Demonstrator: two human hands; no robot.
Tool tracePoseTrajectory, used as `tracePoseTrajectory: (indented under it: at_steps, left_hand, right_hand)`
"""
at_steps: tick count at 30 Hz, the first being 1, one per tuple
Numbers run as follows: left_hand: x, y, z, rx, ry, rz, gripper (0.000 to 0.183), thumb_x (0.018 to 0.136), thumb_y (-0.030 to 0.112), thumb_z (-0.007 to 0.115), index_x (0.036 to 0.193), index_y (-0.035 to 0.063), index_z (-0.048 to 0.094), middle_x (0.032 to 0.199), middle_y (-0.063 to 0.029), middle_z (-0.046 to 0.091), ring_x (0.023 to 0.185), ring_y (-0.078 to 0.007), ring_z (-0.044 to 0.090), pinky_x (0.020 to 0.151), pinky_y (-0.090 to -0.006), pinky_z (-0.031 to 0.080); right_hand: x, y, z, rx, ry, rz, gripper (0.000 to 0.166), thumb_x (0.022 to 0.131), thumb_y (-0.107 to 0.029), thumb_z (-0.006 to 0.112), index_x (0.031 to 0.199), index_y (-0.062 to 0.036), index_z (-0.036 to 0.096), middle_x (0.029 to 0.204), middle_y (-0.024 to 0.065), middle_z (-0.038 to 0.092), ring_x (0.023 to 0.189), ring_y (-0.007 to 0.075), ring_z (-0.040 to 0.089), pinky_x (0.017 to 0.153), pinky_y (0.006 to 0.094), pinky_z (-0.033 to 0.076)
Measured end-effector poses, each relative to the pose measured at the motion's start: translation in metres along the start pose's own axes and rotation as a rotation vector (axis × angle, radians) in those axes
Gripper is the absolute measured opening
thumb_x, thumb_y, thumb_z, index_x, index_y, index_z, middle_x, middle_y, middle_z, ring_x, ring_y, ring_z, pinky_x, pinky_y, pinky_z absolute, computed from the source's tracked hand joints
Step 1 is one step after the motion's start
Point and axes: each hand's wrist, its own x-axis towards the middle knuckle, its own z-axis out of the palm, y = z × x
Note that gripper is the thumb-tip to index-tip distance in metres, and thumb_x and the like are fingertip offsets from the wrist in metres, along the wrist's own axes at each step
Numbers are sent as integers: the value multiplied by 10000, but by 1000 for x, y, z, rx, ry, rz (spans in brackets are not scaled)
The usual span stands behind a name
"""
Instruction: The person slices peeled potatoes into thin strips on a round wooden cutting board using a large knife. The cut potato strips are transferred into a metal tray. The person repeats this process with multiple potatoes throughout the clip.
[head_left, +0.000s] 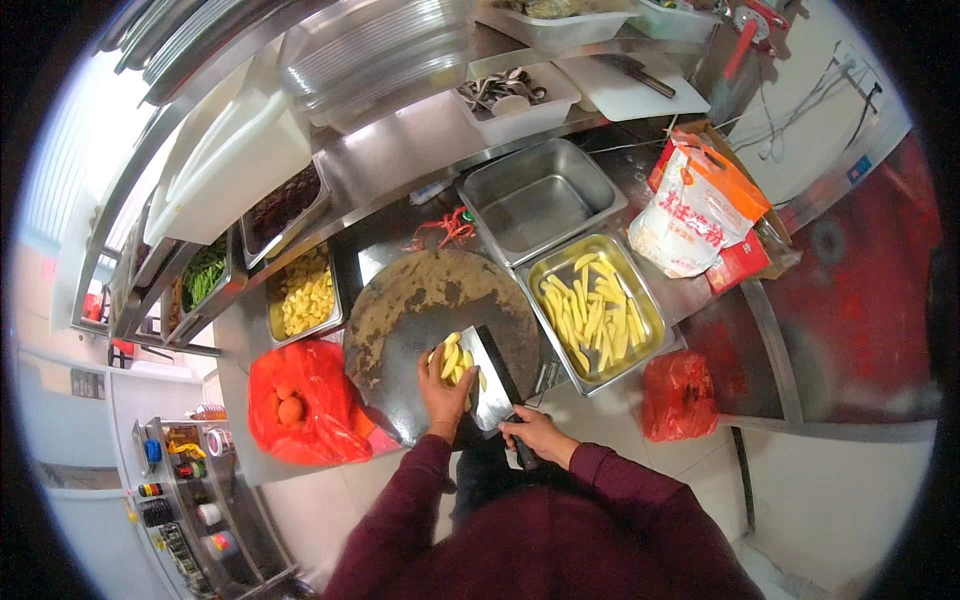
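Note:
My right hand (541, 436) grips the black handle of a cleaver (491, 382), its broad blade tilted over the round chopping block (442, 281). Against the blade, my left hand (445, 394) cups several yellow strips (451, 357) that look like cut potato. Some of these strips lie on the steel, and my palm hides others. Dark wet patches cover the block's worn top. Just right of it, a steel pan (663, 341) holds similar strips in shallow liquid.
An unfilled steel pan (551, 199) sits behind the strips. Diced yellow pieces fill another pan (335, 319) at left, near a red plastic bag (330, 405) with round items. A starch bag (694, 210) stands at right. Above, a shelf carries a cutlery tub (551, 116) and a knife (645, 79).

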Motion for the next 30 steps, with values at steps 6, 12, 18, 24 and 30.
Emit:
tracePoseTrajectory:
  at_steps: [6, 12, 18, 24, 30]
  left_hand:
    - [-3, -9, 4, -21, 21, 14, 727, 768, 243, 905, 1412, 93, 602, 1443, -166, 484, 1330, -364, 516, 1121, -437, 435]
    - [-1, -9, 3, -64, 97, 11, 706, 776, 253, 879, 1407, 98, 602, 1419, -166, 507, 1314, -368, 513, 1118, -453, 419]
    - [9, 6, -2, -105, 130, 6, 675, 776, 195, 871, 1389, 85, 610, 1407, -154, 525, 1312, -351, 527, 1121, -433, 421]
    - [24, 66, 30, -181, 68, 102, 667, 768, 180, 862, 1382, 90, 616, 1401, -158, 532, 1297, -353, 539, 1115, -434, 436]
    - [26, 147, 102, -314, -114, 240, 731, 735, 167, 896, 1402, 107, 603, 1439, -149, 497, 1329, -339, 520, 1129, -414, 434]
  right_hand:
    - [5, 5, 11, 39, -64, 17, 214, 1003, -132, 695, 1149, -32, 574, 819, 37, 633, 682, 138, 612, 615, 305, 526]
    - [16, -9, 33, -3, -87, 11, 234, 1006, -137, 685, 1171, -13, 575, 815, 39, 613, 688, 144, 602, 618, 319, 520]
    - [16, -25, 40, -18, -78, -16, 223, 997, -131, 690, 1152, -11, 584, 796, 40, 617, 664, 137, 592, 608, 314, 507]
    - [-15, -49, 10, -30, 24, -178, 138, 980, -110, 706, 1026, -36, 598, 770, 31, 613, 666, 133, 590, 616, 302, 504]
    - [-70, -76, -47, 58, 255, -312, 112, 992, -77, 666, 1078, -29, 612, 796, 18, 603, 660, 132, 587, 608, 305, 506]
